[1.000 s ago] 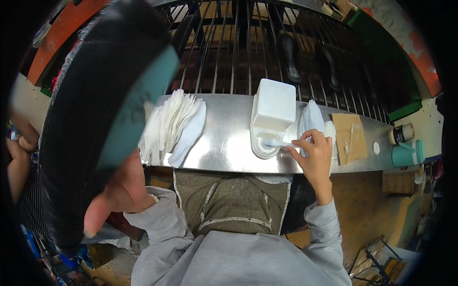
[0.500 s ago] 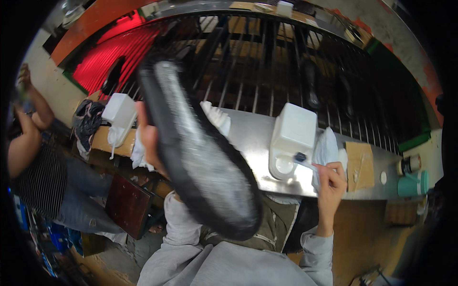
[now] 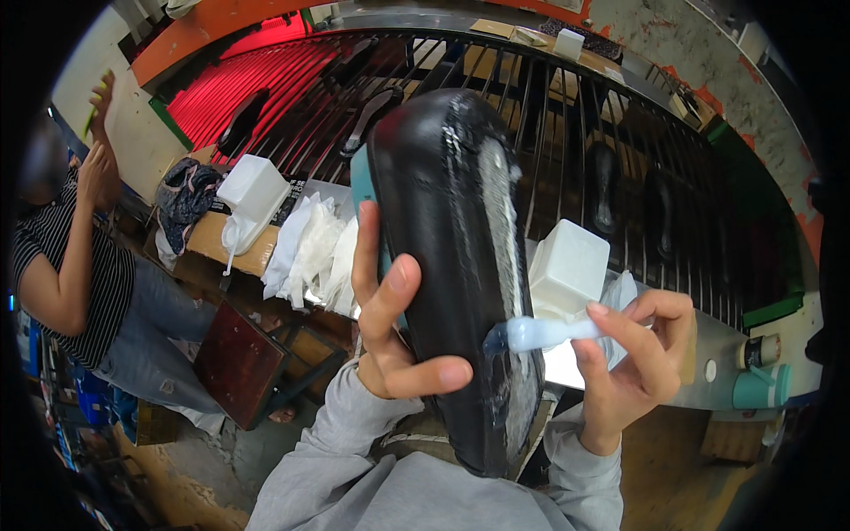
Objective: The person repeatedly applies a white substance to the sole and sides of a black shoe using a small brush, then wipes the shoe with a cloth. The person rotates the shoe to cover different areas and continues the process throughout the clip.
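While half a second ago the brush tip hung clear at the table edge, it now lies against the black shoe sole [image 3: 460,265], which has swung from a slant to nearly upright in front of the chest. That puts the gluing stroke under way, I'd judge; a pale streak already runs up the sole's right side. The left hand [image 3: 394,336] wraps the sole's left edge, thumb pressed across its face. The right hand [image 3: 633,354] pinches the white brush [image 3: 540,334] in its grip. The sole's long axis runs top to bottom, upper end leaning slightly left toward the metal rack [image 3: 575,115].
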`<state>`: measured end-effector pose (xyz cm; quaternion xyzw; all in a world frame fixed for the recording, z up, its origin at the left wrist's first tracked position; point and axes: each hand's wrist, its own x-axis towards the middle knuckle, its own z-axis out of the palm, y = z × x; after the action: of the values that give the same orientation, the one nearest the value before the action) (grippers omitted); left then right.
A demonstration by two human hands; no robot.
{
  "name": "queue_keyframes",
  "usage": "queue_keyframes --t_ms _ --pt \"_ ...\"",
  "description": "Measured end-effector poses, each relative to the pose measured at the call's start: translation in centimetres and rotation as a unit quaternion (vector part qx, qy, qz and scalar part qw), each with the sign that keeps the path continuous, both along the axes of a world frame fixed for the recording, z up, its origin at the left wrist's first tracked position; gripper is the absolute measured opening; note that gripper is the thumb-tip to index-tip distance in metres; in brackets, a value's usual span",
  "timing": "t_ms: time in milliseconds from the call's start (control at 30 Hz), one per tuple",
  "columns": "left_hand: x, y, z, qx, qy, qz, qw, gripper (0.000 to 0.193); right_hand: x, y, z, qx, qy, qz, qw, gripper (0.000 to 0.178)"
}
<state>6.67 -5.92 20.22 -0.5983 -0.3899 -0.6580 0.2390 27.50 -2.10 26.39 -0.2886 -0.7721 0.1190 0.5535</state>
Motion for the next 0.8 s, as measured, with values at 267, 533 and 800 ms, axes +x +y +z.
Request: queue_keyframes --t_ms 267,533,800 --pt "2.0 -1.4 0.5 -0.02 0.015 -0.059 0.998 0.082 -0.4 1.4 1.8 0.054 0.026 -0.031 0.998 0.042" --pt "2.7 -2.1 0.4 -0.003 0.062 -0.08 0.995 0.094 -0.1 2.5 3.6 0.1 0.044 -0.049 0.993 0.041" --pt "2.7 -2.2 0.5 0.006 0.076 -0.071 0.995 0.094 1.2 4.3 2.4 0.072 0.084 0.081 0.991 0.045"
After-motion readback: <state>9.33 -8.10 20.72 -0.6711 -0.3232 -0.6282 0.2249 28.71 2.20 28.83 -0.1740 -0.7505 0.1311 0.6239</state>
